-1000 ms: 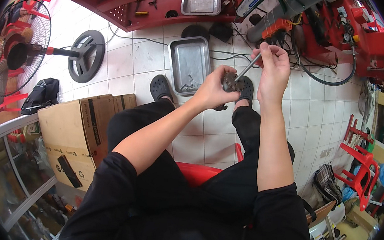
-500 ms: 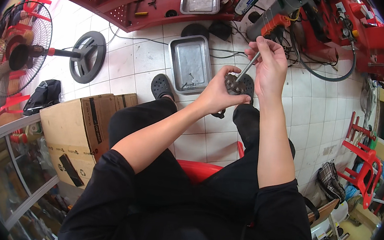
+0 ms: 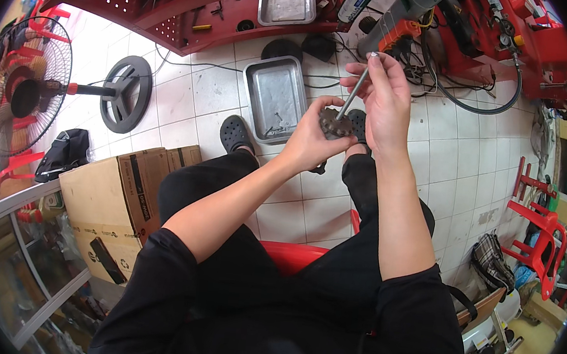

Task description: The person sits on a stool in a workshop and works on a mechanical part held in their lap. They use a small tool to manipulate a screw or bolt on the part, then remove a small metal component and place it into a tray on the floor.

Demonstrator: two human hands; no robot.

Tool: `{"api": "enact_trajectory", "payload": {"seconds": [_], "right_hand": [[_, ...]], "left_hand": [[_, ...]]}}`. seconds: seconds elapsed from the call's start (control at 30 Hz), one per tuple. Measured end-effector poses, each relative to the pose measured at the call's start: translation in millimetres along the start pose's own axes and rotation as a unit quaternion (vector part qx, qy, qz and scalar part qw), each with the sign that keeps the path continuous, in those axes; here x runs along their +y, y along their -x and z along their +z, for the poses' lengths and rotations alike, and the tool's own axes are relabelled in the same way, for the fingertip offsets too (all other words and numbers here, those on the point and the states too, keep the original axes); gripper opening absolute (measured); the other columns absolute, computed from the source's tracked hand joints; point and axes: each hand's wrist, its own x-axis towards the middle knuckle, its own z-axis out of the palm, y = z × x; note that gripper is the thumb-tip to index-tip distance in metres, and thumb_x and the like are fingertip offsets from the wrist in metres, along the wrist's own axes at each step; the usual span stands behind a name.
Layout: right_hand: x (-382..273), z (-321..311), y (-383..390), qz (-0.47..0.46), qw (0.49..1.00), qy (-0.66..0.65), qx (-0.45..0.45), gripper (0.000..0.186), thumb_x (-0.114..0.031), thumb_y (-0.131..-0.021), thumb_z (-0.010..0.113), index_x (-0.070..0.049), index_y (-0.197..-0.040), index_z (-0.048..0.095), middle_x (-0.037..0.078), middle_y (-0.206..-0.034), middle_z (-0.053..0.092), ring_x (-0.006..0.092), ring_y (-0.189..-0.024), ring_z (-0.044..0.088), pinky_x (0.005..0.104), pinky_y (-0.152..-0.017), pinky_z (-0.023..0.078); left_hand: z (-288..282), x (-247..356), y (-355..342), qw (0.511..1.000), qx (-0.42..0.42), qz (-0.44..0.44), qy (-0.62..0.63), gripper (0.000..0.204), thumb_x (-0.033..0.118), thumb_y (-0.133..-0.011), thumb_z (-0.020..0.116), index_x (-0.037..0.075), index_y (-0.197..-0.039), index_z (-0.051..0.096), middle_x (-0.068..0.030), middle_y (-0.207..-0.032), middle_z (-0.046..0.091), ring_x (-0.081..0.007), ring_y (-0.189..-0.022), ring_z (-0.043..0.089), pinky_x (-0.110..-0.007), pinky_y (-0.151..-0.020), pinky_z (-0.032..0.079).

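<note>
My left hand (image 3: 305,143) is wrapped round a dark, round metal part with a knobbly rim (image 3: 333,123), thumb on its near side and fingers on its far side. A bit of dark metal shows below that hand. My right hand (image 3: 391,109) is closed on a thin, straight metal rod (image 3: 353,94), held between thumb and fingers. The rod slants down to the left, its lower end at the face of the part. Whether it sits in a hole there I cannot tell. Both hands are above the floor, in front of my knees.
Beyond my hands, a metal tray (image 3: 247,90) with several small metal pieces stands on the tiled floor. A red tool rack (image 3: 175,24) lies behind it. At left are a standing fan (image 3: 28,94) and cardboard boxes (image 3: 102,183); cables and a hose (image 3: 471,108) run at far right.
Both hands, with the part and the rod, have shifted slightly left in the picture. The right hand's fingers have changed their position on the rod, which stands a little steeper.
</note>
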Motion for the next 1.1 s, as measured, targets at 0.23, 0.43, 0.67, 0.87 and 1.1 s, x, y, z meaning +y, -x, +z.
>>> {"api": "enact_trajectory", "payload": {"seconds": [0.23, 0.43, 0.67, 0.87, 1.1], "right_hand": [[0.4, 2.6, 5.1, -0.048, 0.996, 0.074, 0.019, 0.029, -0.026, -0.095, 0.060, -0.003, -0.110, 0.053, 0.011, -0.089, 0.067, 0.0168, -0.075, 0.065, 0.0283, -0.070, 0.050], [-0.9, 0.6, 3.7, -0.030, 0.999, 0.035, -0.009, 0.031, -0.025, -0.094, 0.061, -0.001, -0.112, 0.051, 0.012, -0.091, 0.067, 0.0164, -0.076, 0.065, 0.0281, -0.072, 0.049], [-3.4, 5.4, 8.1, -0.044, 0.998, 0.052, -0.002, 0.032, -0.026, -0.096, 0.058, -0.002, -0.116, 0.052, 0.013, -0.093, 0.068, 0.0171, -0.079, 0.066, 0.0288, -0.076, 0.049], [-4.8, 6.9, 9.0, -0.029, 0.999, 0.029, -0.010, 0.029, -0.025, -0.097, 0.055, -0.003, -0.115, 0.051, 0.014, -0.095, 0.068, 0.0178, -0.079, 0.066, 0.0290, -0.074, 0.049], [-4.7, 4.2, 7.0, 0.006, 1.000, -0.008, -0.015, 0.030, -0.025, -0.096, 0.057, -0.003, -0.115, 0.048, 0.014, -0.095, 0.068, 0.0174, -0.078, 0.066, 0.0286, -0.073, 0.049]], "left_hand": [[-1.3, 5.2, 1.9, 0.999, 0.000, -0.003, -0.037, 0.063, 0.012, -0.070, 0.079, 0.002, -0.122, 0.044, -0.0100, -0.092, 0.064, -0.0137, -0.081, 0.063, -0.028, -0.073, 0.051], [-0.2, -3.0, 1.4, 0.999, -0.001, 0.030, -0.010, 0.064, 0.014, -0.070, 0.079, 0.004, -0.123, 0.044, -0.0106, -0.094, 0.063, -0.0138, -0.081, 0.062, -0.028, -0.070, 0.051], [-1.4, 1.2, 1.2, 0.999, 0.003, 0.019, -0.032, 0.065, 0.014, -0.070, 0.079, 0.004, -0.123, 0.044, -0.0103, -0.094, 0.062, -0.0142, -0.079, 0.062, -0.028, -0.066, 0.051], [-1.6, 4.1, 2.9, 1.000, 0.002, 0.007, -0.025, 0.065, 0.014, -0.069, 0.079, 0.004, -0.123, 0.044, -0.0113, -0.096, 0.062, -0.0147, -0.079, 0.062, -0.028, -0.066, 0.051], [0.2, -1.9, 0.8, 1.000, 0.006, 0.021, -0.009, 0.064, 0.014, -0.069, 0.079, 0.002, -0.123, 0.044, -0.0116, -0.098, 0.062, -0.0140, -0.084, 0.062, -0.029, -0.076, 0.051]]}}
